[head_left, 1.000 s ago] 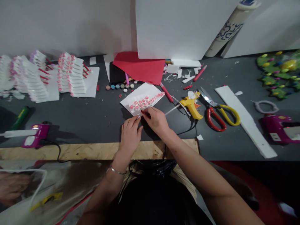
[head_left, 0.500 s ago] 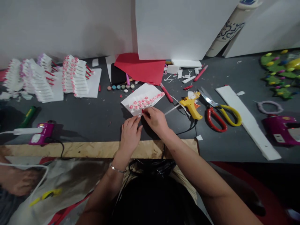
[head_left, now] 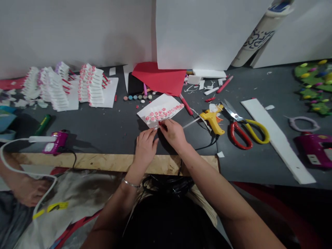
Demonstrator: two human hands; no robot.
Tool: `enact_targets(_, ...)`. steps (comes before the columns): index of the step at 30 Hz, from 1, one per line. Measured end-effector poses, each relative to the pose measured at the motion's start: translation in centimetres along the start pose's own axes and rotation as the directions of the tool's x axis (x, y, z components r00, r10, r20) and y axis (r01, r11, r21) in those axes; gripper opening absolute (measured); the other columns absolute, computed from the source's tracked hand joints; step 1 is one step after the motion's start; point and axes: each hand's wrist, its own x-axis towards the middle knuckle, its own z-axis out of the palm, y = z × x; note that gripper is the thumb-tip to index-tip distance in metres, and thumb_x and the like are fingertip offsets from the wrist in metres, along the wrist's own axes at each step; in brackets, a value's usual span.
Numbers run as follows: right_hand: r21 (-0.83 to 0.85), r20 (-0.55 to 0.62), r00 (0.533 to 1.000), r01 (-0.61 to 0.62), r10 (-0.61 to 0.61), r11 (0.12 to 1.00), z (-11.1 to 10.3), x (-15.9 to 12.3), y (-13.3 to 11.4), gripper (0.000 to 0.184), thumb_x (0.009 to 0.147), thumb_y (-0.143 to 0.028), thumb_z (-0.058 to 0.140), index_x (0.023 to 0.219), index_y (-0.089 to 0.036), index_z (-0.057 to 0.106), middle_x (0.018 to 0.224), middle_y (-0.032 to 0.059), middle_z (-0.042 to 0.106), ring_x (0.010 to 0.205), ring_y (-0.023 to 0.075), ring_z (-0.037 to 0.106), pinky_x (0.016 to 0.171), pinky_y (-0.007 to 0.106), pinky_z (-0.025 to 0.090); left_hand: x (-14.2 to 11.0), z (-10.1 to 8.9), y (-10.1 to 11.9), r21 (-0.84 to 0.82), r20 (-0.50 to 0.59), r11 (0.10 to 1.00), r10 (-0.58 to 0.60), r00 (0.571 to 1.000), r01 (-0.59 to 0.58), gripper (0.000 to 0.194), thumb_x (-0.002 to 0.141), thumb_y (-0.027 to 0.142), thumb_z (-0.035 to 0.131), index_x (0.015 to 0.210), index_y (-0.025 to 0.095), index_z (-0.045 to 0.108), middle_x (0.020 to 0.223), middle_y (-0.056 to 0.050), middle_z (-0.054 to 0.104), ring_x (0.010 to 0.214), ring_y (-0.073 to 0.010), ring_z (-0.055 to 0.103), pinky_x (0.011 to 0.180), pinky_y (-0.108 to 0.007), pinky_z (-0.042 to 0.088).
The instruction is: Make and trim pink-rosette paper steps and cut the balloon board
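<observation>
- Farther right in view than a second ago sit the things on the left of the bench [head_left: 103, 135], and another person's hand [head_left: 33, 190] at lower left shifts with them.
- Dark grey, the bench runs across the whole view, a red sheet [head_left: 163, 77] near its back.
- In front of that sheet, a white card [head_left: 163, 101] lies flat and askew just beyond the two hands, with pink-red rosettes [head_left: 158, 114] across it.
- Open scissors [head_left: 235, 117] (one handle red, the other yellow) lie to the right, just beside a yellow glue gun [head_left: 213, 121].
- Left hand [head_left: 146, 142]: fingers close together, thumb apart, tips by the card's near edge; whether they grip anything, I cannot tell.
- Right hand [head_left: 173, 134]: thumb and forefinger pinch a small red piece [head_left: 159, 123] at that edge (too small to identify).
</observation>
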Motion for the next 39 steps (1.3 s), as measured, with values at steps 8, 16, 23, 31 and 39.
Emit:
enact_targets(8, 0.056, 0.006, 1.000, -0.017, 0.016, 0.998, -0.1, 0.1, -0.1, 0.012, 0.090, -0.019, 0.054, 0.087, -0.019, 0.065, 0.084, 0.0076, 0.067, 0.077, 0.0202, 0.061, 0.070, 0.029, 0.045, 0.1, 0.0, 0.0, -0.028, -0.015, 0.999, -0.015, 1.000, 0.015, 0.031, 0.094, 0.024, 0.052, 0.122, 0.015, 0.062, 0.124, -0.016, 0.066, 0.114, -0.0284, 0.058, 0.092, -0.046, 0.047)
enact_targets(16, 0.352, 0.063, 0.994, -0.109, 0.092, 0.930, -2.1, 0.0, -1.0, 0.012, 0.084, -0.029, 0.060, 0.080, -0.020, 0.067, 0.076, 0.0031, 0.070, 0.067, 0.0168, 0.062, 0.066, 0.027, 0.048, 0.2, -0.8, 0.4, -0.450, -0.133, 0.875, -0.263, 0.956, 0.179, 0.021, 0.094, 0.028, 0.052, 0.103, 0.019, 0.068, 0.103, -0.009, 0.070, 0.096, -0.0197, 0.066, 0.081, -0.035, 0.054)
enact_targets(23, 0.417, 0.226, 0.973, -0.145, 0.052, 0.897, -4.5, -0.4, -2.4, 0.011, 0.083, -0.024, 0.060, 0.081, -0.018, 0.069, 0.073, -0.0002, 0.070, 0.064, 0.0135, 0.060, 0.061, 0.023, 0.043, 1.2, -1.9, 2.3, -0.736, -0.004, 0.632, -0.363, 0.932, 0.243, 0.027, 0.087, 0.037, 0.061, 0.106, 0.019, 0.069, 0.104, -0.009, 0.071, 0.089, -0.0185, 0.068, 0.075, -0.031, 0.056)
enact_targets(31, 0.215, 0.187, 0.982, -0.040, -0.001, 0.976, -7.2, -1.4, -3.4, 0.007, 0.087, -0.019, 0.062, 0.086, -0.020, 0.069, 0.083, 0.0014, 0.072, 0.071, 0.0134, 0.064, 0.067, 0.023, 0.047, 2.2, -1.5, 3.8, -0.884, 0.079, 0.365, -0.498, 0.864, 0.292, 0.029, 0.073, 0.042, 0.074, 0.089, 0.018, 0.074, 0.093, -0.006, 0.074, 0.085, -0.0188, 0.068, 0.069, -0.028, 0.055)
enact_targets(39, -0.479, -0.253, 0.930, -0.361, 0.268, 0.800, -19.4, -8.0, 8.8, 0.035, 0.086, -0.041, 0.055, 0.108, -0.017, 0.065, 0.099, 0.0186, 0.068, 0.092, 0.0329, 0.062, 0.082, 0.048, 0.048, 1.5, -2.6, 4.6, -0.928, 0.191, 0.203, -0.462, 0.866, 0.313, 0.022, 0.077, 0.035, 0.072, 0.089, 0.017, 0.074, 0.079, -0.007, 0.074, 0.069, -0.0153, 0.067, 0.057, -0.026, 0.052)
